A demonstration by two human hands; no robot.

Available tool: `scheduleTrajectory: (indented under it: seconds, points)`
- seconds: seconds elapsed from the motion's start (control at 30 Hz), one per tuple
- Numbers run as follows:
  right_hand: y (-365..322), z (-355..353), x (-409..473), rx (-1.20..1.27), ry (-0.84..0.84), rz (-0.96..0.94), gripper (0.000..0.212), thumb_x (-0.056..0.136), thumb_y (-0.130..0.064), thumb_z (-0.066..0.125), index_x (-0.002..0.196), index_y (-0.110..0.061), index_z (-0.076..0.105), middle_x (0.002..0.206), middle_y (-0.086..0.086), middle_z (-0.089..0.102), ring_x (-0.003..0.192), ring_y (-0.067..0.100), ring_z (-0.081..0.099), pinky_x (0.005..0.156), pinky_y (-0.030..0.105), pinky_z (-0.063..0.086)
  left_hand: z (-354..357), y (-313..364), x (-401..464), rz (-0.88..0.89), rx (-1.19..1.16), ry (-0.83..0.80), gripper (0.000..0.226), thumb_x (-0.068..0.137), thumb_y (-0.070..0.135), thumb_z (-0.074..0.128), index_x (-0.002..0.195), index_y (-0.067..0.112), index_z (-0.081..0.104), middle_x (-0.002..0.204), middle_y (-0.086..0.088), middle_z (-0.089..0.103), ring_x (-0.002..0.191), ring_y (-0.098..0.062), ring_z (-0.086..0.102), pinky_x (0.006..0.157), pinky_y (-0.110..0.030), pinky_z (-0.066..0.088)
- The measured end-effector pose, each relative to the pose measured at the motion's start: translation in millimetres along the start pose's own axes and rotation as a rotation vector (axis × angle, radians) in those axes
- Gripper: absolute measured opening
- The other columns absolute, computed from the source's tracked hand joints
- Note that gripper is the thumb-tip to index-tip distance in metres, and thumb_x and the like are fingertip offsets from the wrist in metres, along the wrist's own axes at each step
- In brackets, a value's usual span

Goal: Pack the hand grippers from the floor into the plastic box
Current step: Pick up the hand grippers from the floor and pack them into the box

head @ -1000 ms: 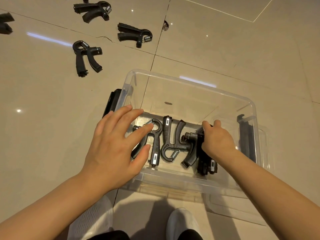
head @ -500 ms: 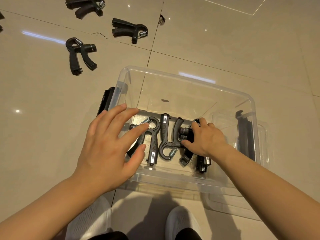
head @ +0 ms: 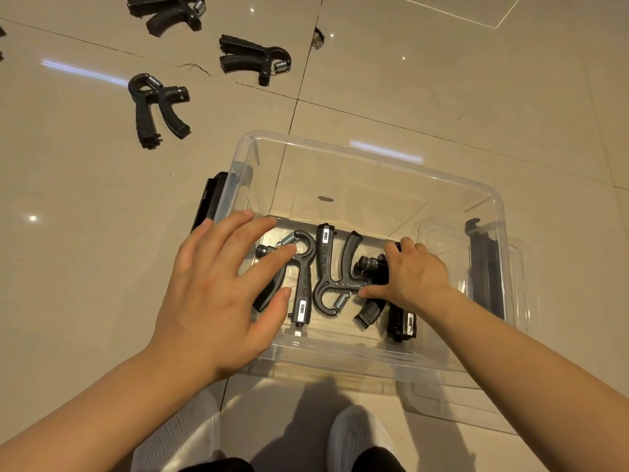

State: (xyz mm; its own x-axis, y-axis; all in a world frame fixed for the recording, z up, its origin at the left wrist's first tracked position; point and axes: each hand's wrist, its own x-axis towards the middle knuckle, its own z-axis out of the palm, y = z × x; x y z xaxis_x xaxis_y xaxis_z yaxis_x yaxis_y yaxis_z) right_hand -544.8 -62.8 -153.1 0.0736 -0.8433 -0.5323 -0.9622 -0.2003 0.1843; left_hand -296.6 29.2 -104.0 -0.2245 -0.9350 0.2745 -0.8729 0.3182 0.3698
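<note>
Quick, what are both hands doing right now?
Left hand: open, fingers spread above the plastic box, holding nothing.
Right hand: fingers curled on the rightmost hand gripper in the box.

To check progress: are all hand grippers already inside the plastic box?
No, three hand grippers lie on the floor outside the plastic box.

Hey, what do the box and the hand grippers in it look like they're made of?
The box looks like clear glossy plastic: the floor tiles show through its walls. The hand grippers seem to be matte black plastic, perhaps with rubbery handles, and their coiled springs shine like bare metal.
</note>
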Motion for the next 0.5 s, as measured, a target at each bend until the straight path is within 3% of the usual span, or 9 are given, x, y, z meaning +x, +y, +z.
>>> scheduleTrajectory:
  seconds: [0.17, 0.27, 0.4, 0.5]
  points:
    - [14.3, -43.9, -33.0, 0.085, 0.045, -0.143, 0.062, 0.083, -0.061, 0.055, 0.124, -0.016, 0.043, 0.122, 0.007, 0.049, 0.109, 0.026, 0.049, 0.082, 0.036, 0.044, -2.2, -2.2, 1.9, -0.045, -0.098, -0.053, 0.045, 0.08, 0.045, 0.053, 0.117, 0.022, 0.065, 0.12, -0.001, 0.059, 0.123, -0.02, 0.045, 0.107, -0.051, 0.028]
    - [17.9, -94.2, -75.4, 0.066, -0.077, -0.256, 0.067, 0.077, -0.063, 0.061, 0.128, -0.022, 0.045, 0.125, 0.001, 0.051, 0.112, 0.022, 0.05, 0.086, 0.034, 0.043, -33.2, -3.6, 2.1, 0.024, -0.272, -0.07, 0.047, 0.081, 0.046, 0.056, 0.122, 0.023, 0.06, 0.117, 0.004, 0.059, 0.116, -0.011, 0.048, 0.107, -0.055, 0.031]
    - [-1.6, -166.7, -152.2, 0.117, -0.095, -0.331, 0.071, 0.073, -0.063, 0.065, 0.13, -0.026, 0.045, 0.129, -0.001, 0.053, 0.113, 0.018, 0.05, 0.09, 0.031, 0.042, -126.4, 12.9, 1.8, 0.119, -0.113, -0.053, 0.046, 0.084, 0.048, 0.049, 0.123, 0.026, 0.057, 0.111, 0.006, 0.064, 0.103, -0.008, 0.056, 0.104, -0.043, 0.038]
    - [-26.1, -217.4, -218.1, 0.12, -0.061, -0.38, 0.065, 0.079, -0.055, 0.065, 0.133, -0.027, 0.043, 0.131, -0.001, 0.051, 0.111, 0.017, 0.05, 0.087, 0.028, 0.039, -208.6, 33.8, -9.1, 0.078, -0.036, -0.027, 0.037, 0.087, 0.042, 0.057, 0.122, 0.031, 0.056, 0.105, 0.013, 0.064, 0.099, -0.004, 0.057, 0.108, -0.032, 0.03]
